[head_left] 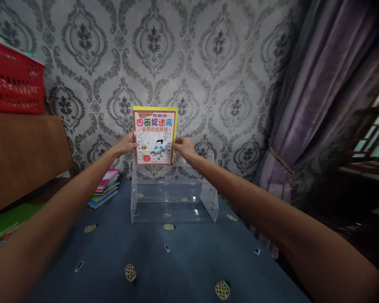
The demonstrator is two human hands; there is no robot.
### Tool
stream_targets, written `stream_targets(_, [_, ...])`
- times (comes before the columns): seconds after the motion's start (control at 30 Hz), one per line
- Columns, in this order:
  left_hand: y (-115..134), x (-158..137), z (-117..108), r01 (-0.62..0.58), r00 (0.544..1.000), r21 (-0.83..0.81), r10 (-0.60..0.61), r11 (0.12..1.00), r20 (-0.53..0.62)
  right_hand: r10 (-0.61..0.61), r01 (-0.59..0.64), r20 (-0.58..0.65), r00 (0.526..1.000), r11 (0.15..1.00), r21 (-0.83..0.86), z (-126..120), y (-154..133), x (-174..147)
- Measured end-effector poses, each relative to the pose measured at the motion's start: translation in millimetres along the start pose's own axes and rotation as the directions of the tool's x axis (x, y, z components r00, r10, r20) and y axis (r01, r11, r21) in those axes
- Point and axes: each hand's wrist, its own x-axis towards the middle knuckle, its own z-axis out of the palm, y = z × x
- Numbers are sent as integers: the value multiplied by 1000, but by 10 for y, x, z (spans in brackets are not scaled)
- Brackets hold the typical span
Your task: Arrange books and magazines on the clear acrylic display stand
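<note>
Upright at the back of the table, a children's picture book [154,136] with a brown border faces me, a yellow edge showing behind its top and right side. My left hand [126,144] pinches its left edge. Its right edge is between the thumb and fingers of my right hand [184,148]. The book's lower edge is at the top rear tier of a clear acrylic display rack [173,192]. Whether the book rests on that tier, I cannot tell. Lower tiers of the rack show no books.
Left of the rack lies a stack of books [105,189]. A red plastic basket [14,80] sits on a wooden cabinet [25,155] at the left. Green-covered books [9,223] lie at the left edge. A tied purple curtain [306,109] hangs right; patterned wallpaper stands behind.
</note>
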Motion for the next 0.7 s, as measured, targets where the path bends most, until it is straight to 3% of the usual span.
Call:
stream_targets(0.17, [46, -37, -29, 68, 998, 50, -67, 996, -15, -38, 37, 23, 999, 999, 35, -28, -6, 25])
stream_targets(0.43, [-21, -45, -41, 50, 999, 67, -48, 997, -26, -106, 97, 44, 993, 981, 168, -13, 72, 34])
stream_targets(0.7, [-18, -116, -120, 44, 997, 179, -54, 983, 47, -141, 89, 120, 983, 927, 365, 10, 163, 103])
